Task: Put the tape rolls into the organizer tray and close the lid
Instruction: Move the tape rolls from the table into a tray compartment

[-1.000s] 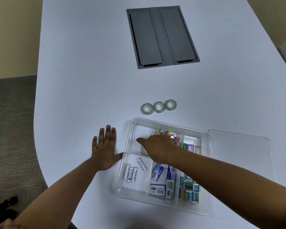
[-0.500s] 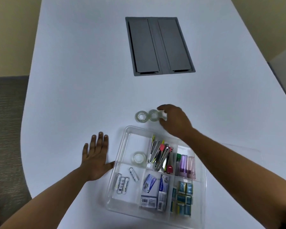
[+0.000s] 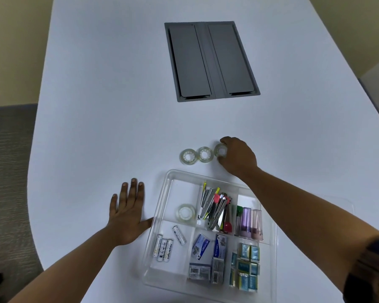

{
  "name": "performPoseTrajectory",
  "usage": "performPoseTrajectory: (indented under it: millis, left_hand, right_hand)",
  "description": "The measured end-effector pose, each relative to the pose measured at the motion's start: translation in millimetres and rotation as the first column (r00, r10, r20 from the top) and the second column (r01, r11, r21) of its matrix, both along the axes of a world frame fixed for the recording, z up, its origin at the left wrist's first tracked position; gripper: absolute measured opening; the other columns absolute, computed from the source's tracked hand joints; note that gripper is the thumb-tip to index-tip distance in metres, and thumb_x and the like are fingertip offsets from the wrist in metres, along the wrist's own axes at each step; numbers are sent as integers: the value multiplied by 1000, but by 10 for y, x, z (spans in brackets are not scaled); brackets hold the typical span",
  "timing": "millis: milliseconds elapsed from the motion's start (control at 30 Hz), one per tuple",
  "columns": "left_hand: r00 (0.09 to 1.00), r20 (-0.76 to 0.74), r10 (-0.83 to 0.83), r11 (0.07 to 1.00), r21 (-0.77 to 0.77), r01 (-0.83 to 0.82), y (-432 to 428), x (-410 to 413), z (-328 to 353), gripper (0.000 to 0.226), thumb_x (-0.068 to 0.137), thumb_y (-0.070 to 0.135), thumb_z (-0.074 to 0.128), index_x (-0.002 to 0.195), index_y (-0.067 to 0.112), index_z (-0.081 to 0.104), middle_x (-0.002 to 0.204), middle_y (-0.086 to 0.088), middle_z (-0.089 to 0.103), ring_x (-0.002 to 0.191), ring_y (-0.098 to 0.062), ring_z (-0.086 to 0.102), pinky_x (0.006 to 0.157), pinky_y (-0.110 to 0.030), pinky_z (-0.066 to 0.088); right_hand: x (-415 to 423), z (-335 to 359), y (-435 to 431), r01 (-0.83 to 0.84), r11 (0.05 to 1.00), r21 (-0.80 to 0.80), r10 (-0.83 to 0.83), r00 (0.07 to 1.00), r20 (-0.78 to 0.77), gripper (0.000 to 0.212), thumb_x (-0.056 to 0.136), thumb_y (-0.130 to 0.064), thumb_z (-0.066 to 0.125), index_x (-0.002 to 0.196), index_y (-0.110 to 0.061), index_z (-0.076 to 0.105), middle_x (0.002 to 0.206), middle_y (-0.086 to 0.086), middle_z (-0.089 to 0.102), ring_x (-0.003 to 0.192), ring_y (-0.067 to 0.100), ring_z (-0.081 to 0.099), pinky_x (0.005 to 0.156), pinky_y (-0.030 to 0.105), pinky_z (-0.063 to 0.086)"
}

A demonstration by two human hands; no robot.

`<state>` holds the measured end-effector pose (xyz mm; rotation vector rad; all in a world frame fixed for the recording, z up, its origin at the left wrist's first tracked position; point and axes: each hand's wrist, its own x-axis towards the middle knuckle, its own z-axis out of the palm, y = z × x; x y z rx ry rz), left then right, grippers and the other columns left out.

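Observation:
Three clear tape rolls lie in a row on the white table behind the tray: the left roll (image 3: pixel 188 157), the middle roll (image 3: pixel 205 154) and the right roll (image 3: pixel 220 150). My right hand (image 3: pixel 237 157) pinches the right roll between thumb and fingers. A fourth tape roll (image 3: pixel 185 212) lies in the back-left compartment of the clear organizer tray (image 3: pixel 162 194). My left hand (image 3: pixel 127 212) rests flat on the table, its thumb against the tray's left wall. The clear lid (image 3: pixel 346 215) lies to the tray's right, half hidden by my right arm.
The tray also holds batteries (image 3: pixel 165 249), staplers (image 3: pixel 214 207), staple boxes (image 3: pixel 206 259) and small blue packs (image 3: pixel 246 267). A grey cable hatch (image 3: pixel 210 60) is set into the table farther back. The table's curved edge runs on the left, above carpet.
My right hand left a tape roll in the tray's back-left compartment, rose out and reached back to the row, where it now closes on the right roll. The left hand stayed put.

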<state>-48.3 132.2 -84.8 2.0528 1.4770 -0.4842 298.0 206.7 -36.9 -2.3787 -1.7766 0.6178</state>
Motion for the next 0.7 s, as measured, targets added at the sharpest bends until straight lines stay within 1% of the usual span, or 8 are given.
performPoseTrajectory:
  millis: [67, 133, 233, 300, 367, 500, 633, 700]
  left_hand:
    - [1000, -1, 4, 1000, 2, -4, -1, 0, -3, 103, 79, 72, 30, 134, 23, -42, 141, 6, -51, 131, -18, -46, 113, -48, -16]
    - [1000, 1, 1, 1000, 3, -1, -3, -2, -8, 103, 79, 71, 31, 133, 24, -43, 141, 5, -51, 131, -18, -46, 113, -48, -16]
    - [1000, 13, 4, 1000, 6, -5, -2, -4, -13, 104, 82, 69, 36, 133, 24, -43, 142, 5, -51, 131, -18, -46, 113, -48, -16]
    - [1000, 12, 5, 1000, 5, -5, 2, 6, -1, 104, 83, 68, 37, 132, 24, -43, 141, 5, -51, 131, -18, -46, 113, -48, -16]
    - [1000, 12, 6, 1000, -1, -6, 4, 16, 19, 105, 83, 66, 38, 132, 23, -44, 142, 4, -51, 131, -20, -46, 113, -48, -17]
    - [1000, 15, 13, 1000, -13, -13, 7, 29, 51, 105, 83, 65, 40, 132, 23, -43, 143, 3, -49, 132, -21, -44, 113, -49, -16]
    - [1000, 22, 14, 1000, -8, -14, 7, 27, 57, 105, 82, 67, 39, 131, 26, -44, 143, 4, -49, 133, -20, -44, 113, -48, -17]
    - [1000, 24, 13, 1000, 0, -13, 5, 22, 49, 104, 82, 68, 38, 131, 27, -44, 144, 4, -48, 132, -19, -44, 112, -48, -18]
  right_hand:
    - [11, 63, -44, 16, 1000, 25, -16, 1000, -10, 52, 77, -28, 72, 126, -20, 57, 119, 5, 64, 111, 30, 59, 84, 38, 51]
    - [10, 159, -119, 44, 996, 75, -40, 997, -59, 50, 78, -29, 72, 125, -20, 58, 119, 5, 65, 108, 28, 60, 85, 39, 52]
    - [-80, 323, -306, 95, 982, 166, -58, 974, -219, 39, 76, -32, 74, 111, -23, 61, 108, -2, 68, 98, 21, 64, 78, 35, 53]
    - [-212, 420, -480, 93, 977, 193, -32, 954, -299, 32, 75, -36, 74, 103, -28, 60, 105, -6, 68, 95, 15, 63, 77, 33, 52]
    - [-394, 481, -679, 19, 980, 196, 47, 944, -328, 29, 75, -38, 73, 100, -29, 62, 107, -7, 66, 98, 14, 60, 83, 32, 49]
    - [-779, 505, -1009, -247, 959, 140, 278, 916, -290, 33, 75, -40, 74, 105, -26, 69, 118, -7, 62, 108, 14, 54, 91, 31, 44]
    - [-1044, 437, -1169, -423, 903, 79, 430, 886, -176, 39, 76, -44, 73, 108, -22, 73, 121, -3, 62, 112, 22, 54, 93, 38, 42]
    - [-1119, 406, -1191, -473, 879, 63, 477, 873, -105, 40, 80, -50, 66, 108, -21, 73, 122, -3, 61, 114, 23, 51, 95, 39, 38]
